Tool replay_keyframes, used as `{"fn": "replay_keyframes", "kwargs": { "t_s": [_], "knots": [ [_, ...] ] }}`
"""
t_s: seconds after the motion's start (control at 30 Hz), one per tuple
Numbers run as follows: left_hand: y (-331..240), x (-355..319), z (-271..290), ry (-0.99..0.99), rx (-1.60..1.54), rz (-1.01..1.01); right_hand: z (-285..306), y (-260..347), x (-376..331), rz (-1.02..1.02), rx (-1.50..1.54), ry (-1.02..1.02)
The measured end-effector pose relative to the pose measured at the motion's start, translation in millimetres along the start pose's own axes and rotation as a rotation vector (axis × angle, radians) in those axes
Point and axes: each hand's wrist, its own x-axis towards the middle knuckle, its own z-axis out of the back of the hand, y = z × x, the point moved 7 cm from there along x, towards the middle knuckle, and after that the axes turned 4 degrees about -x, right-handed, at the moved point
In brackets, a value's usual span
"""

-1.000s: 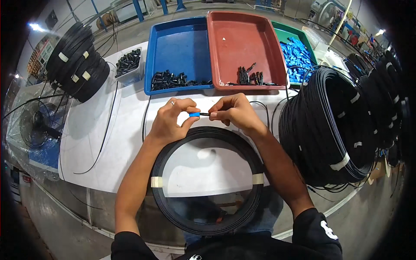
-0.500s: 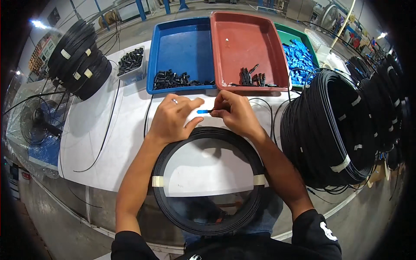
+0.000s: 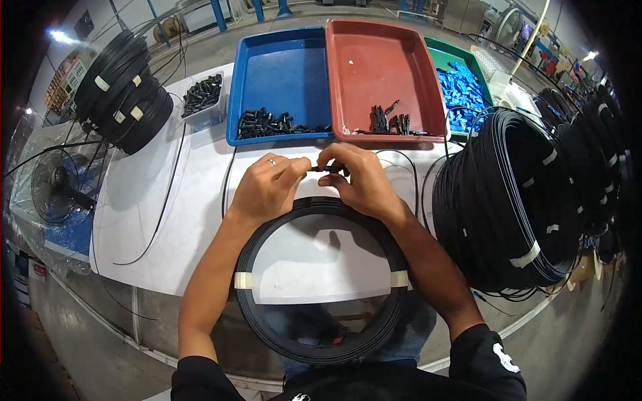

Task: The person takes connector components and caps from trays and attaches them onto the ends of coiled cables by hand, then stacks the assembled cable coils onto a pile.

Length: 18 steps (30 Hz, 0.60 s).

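Observation:
Over the white table, my left hand [image 3: 269, 189] is closed, thumb and forefinger pinching one end of a small black cable connector [image 3: 319, 169]. My right hand [image 3: 363, 180] curls its fingers around the other end, its thumb just below. No blue shows on the connector now; my left fingertips cover that end. Under my wrists is a coil of black cable [image 3: 246, 314], bound with pale tape [image 3: 243, 280], reaching over the table's front edge above my lap.
Ahead stand a blue tray [image 3: 281, 60] and a red tray [image 3: 381, 60] with black parts, and a green tray [image 3: 438, 48] of blue connectors. A clear tub [image 3: 208, 119] of black pieces is left of them. Cable coils rise at right [image 3: 468, 214] and left [image 3: 120, 93].
My left hand has moved right and closed its fingers over the connector's blue end, which was visible before. My right hand has loosened slightly and stays around the black end.

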Motion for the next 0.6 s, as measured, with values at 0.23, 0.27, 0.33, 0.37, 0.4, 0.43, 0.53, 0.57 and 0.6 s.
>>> {"fn": "replay_keyframes", "kwargs": {
  "t_s": [0.23,0.27,0.33,0.37,0.4,0.43,0.53,0.57,0.6],
  "knots": [
    [0,3,-2,-0.049,-0.009,0.095,-1,20,1,0.196,-0.218,-0.118],
    [-3,3,-1,-0.053,-0.008,0.093,-3,21,-1,0.199,-0.221,-0.118],
    [-8,4,-1,0.001,0.082,0.071,-8,13,-3,0.089,-0.131,-0.062],
    [-12,9,-1,-0.048,0.114,0.015,-5,13,-2,0.078,-0.109,-0.081],
    [-14,12,-1,-0.049,0.111,0.014,-6,14,-2,0.076,-0.112,-0.082],
    [-16,16,-2,-0.046,0.106,0.014,-4,17,-2,0.104,-0.123,-0.11],
    [-15,19,-6,-0.039,0.109,0.023,-3,17,-4,0.112,-0.124,-0.149],
    [-14,20,-7,-0.032,0.12,0.032,-2,14,-5,0.094,-0.112,-0.161],
    [-13,18,-8,-0.031,0.117,0.03,-1,13,-5,0.093,-0.113,-0.163]
  ]
}}
